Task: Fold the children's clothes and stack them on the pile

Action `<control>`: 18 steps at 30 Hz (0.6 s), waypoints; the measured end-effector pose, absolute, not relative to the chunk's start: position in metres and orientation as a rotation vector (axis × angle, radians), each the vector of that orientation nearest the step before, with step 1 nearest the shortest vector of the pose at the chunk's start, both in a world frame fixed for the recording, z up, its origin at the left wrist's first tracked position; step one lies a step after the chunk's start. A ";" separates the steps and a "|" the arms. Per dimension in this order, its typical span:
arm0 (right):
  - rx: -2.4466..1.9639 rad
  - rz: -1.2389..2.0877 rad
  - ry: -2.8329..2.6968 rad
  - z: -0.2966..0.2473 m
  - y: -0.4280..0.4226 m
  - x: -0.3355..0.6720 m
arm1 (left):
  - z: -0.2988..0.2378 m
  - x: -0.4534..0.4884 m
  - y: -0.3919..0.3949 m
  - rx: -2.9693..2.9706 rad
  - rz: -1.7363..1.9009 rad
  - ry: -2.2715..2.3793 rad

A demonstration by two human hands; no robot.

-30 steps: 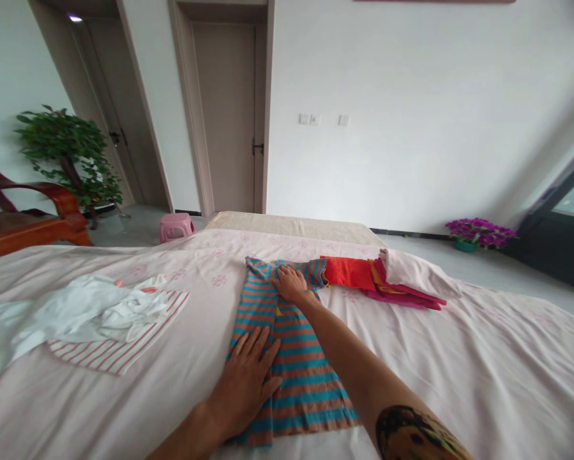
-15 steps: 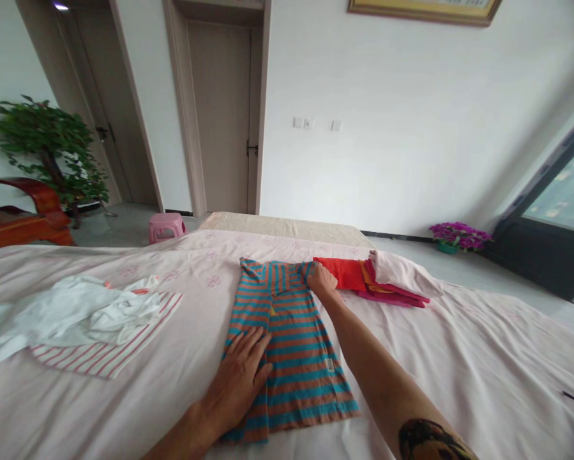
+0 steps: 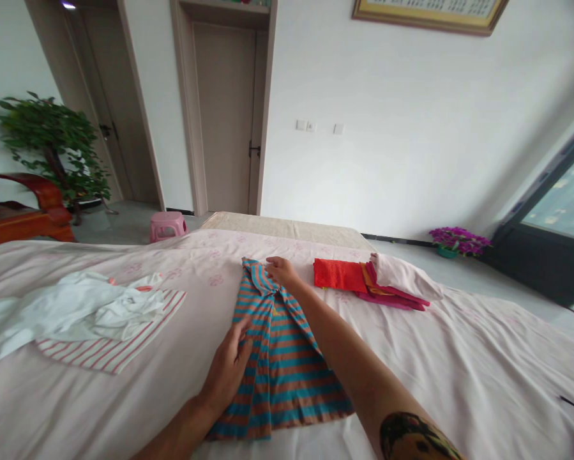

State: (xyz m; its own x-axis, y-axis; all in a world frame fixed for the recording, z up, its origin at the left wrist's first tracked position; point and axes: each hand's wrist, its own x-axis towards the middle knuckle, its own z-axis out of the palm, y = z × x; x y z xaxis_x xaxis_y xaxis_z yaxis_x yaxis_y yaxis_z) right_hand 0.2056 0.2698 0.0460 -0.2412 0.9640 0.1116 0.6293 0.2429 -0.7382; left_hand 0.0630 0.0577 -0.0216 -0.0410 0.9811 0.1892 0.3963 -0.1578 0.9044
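A blue-and-brown striped shirt [image 3: 296, 383] lies on the pale pink bedsheet [image 3: 411, 396] in front of me. Its far right part is pulled inward, and creases run down from it. My right hand [image 3: 281, 271] is closed on cloth at the shirt's far end, with the forearm crossing over the shirt's right side. Nearer to me, my left hand [image 3: 232, 361] rests at the shirt's left side, fingers stretched out and slightly apart, holding nothing.
To the left lie crumpled white clothes [image 3: 85, 306] over a red-striped white cloth [image 3: 109, 361]. On the right are a folded red cloth [image 3: 339, 275] and a pile of folded clothes [image 3: 401, 281]. Behind the bed stand a pink stool [image 3: 168, 225] and purple flowers [image 3: 459, 241].
My right hand has moved left, drawing the shirt's far right corner inward. My left hand has shifted slightly left and lifted its fingers a little from lying flat.
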 end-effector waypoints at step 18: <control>-1.874 0.308 -2.505 0.049 0.086 0.332 | -0.035 0.074 0.048 2.468 0.936 1.523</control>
State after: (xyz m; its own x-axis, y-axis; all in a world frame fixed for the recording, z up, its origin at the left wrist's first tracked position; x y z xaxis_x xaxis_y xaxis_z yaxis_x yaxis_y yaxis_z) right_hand 0.3324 0.0859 0.0486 -0.2890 0.9500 -0.1184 0.9504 0.2699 -0.1548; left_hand 0.0742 0.0483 -0.0349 0.3133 0.8367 0.4492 0.7790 -0.4970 0.3824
